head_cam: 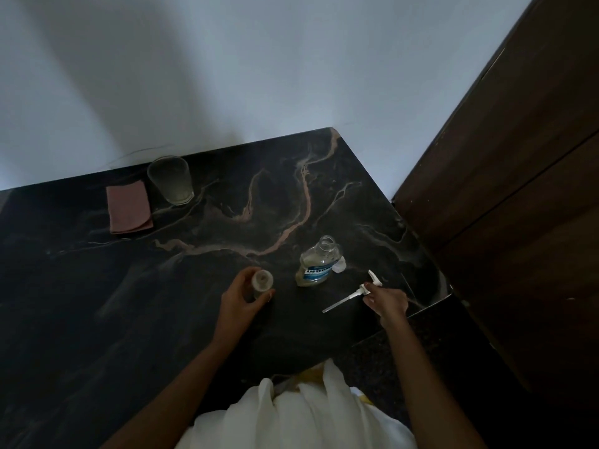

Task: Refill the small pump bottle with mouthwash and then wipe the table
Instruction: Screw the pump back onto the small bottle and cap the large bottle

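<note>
A small clear bottle (262,282) stands open-topped on the dark marble table (162,303), and my left hand (241,303) grips it with fingers curled round its side. To its right stands the mouthwash bottle (319,262), uncapped, with pale liquid and a blue label; its white cap (340,264) lies just beside it. My right hand (387,303) pinches the white pump head (361,291), whose long dip tube slants down to the left just above the table.
A folded pink cloth (129,207) lies at the back left, with a drinking glass (171,180) next to it. The table's right edge meets a dark wooden door (518,189). A white wall rises behind the table.
</note>
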{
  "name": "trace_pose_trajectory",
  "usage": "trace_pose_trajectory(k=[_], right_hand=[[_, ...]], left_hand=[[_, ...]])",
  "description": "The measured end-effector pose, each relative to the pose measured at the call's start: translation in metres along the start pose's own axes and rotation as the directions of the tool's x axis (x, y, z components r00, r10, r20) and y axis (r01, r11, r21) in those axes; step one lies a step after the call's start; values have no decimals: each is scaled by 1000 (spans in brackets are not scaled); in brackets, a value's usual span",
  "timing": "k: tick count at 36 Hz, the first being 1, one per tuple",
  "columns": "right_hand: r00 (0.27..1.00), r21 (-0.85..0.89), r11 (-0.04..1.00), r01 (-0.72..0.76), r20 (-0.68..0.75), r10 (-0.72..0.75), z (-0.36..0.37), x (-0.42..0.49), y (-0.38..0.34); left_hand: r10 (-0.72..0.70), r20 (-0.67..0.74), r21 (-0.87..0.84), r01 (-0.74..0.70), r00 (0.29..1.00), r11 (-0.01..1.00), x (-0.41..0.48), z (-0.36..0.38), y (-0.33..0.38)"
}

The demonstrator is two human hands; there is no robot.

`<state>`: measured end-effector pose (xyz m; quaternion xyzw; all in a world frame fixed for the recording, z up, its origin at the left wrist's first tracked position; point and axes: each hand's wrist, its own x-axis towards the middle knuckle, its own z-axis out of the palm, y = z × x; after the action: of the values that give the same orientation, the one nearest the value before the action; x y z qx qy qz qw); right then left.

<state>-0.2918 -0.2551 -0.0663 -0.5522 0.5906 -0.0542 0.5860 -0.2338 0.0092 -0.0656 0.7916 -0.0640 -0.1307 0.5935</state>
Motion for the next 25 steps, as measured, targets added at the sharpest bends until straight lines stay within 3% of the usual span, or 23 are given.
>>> trace_pose_trajectory(k=[6, 13, 19, 25], right_hand=[[994, 93, 995, -24, 112, 14, -6, -10, -8], [963, 109, 982, 154, 208, -174, -11, -53, -40], [847, 170, 908, 383, 326, -419, -2, -103, -65], [725, 105, 778, 620, 303, -619, 28, -136, -78]], left_hand=[[7, -5, -13, -7, 1000, 1000, 1, 1, 3], [16, 6, -13, -15, 1000, 1000, 0, 0, 6], [8, 6, -17, -8, 1000, 1000, 1, 0, 4], [9, 20, -20, -9, 1000, 1000, 0, -1, 4]])
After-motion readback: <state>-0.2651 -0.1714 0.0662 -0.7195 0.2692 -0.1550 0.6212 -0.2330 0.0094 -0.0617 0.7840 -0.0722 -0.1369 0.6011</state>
